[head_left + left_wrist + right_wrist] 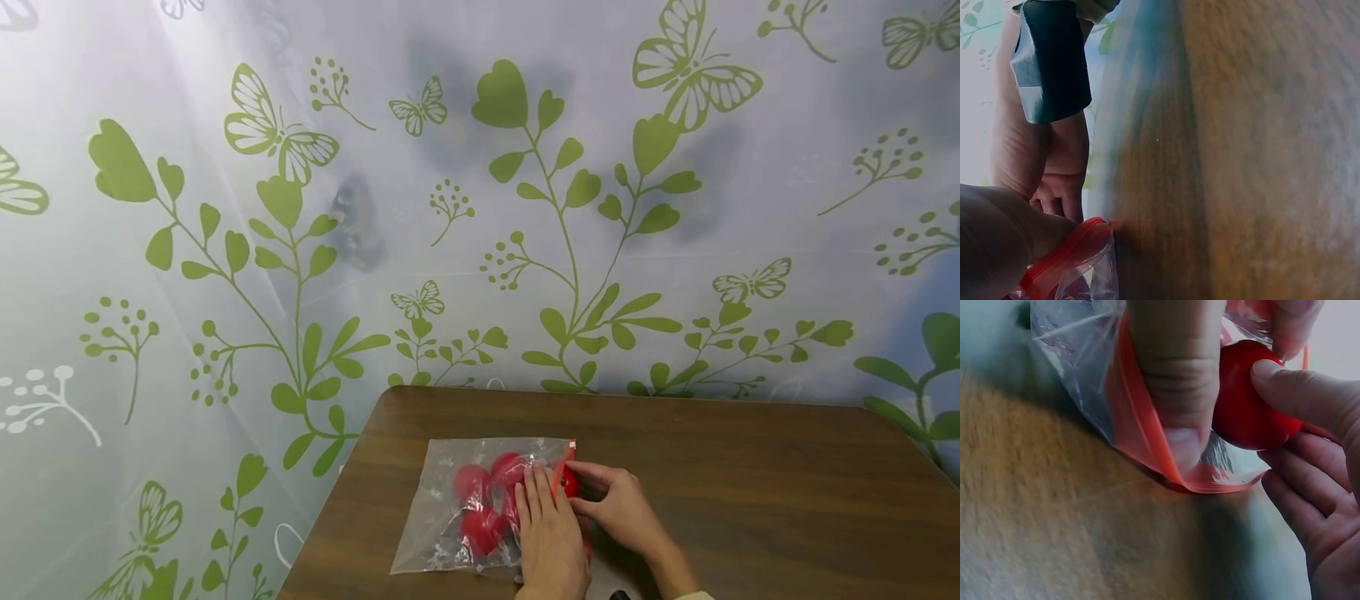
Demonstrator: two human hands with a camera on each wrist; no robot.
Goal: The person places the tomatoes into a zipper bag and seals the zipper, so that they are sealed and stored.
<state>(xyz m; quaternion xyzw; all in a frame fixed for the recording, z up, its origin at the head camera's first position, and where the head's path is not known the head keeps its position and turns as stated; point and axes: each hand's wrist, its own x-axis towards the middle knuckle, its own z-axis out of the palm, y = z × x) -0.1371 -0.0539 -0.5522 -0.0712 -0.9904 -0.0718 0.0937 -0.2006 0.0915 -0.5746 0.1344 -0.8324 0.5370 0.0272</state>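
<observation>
A clear zip bag [423, 533] with an orange-red zip edge lies on the table, holding several red tomatoes [482, 532]. My left hand [553, 542] rests over the bag's mouth, fingers laid across the film. Its thumb [1179, 406] sits inside the mouth against the zip edge [1141, 419], keeping the bag's edge between thumb and hand. At the opening, my right hand [622, 510] pinches one more tomato [1241, 406] between thumb and fingers. That tomato is partly within the mouth. Film and the left hand hide some tomatoes.
The brown wooden table [750, 483] extends to the right of the bag. Behind it hangs a pale curtain [450, 250] with green leaves and butterflies. A dark object [619, 595] shows at the bottom edge, between the forearms.
</observation>
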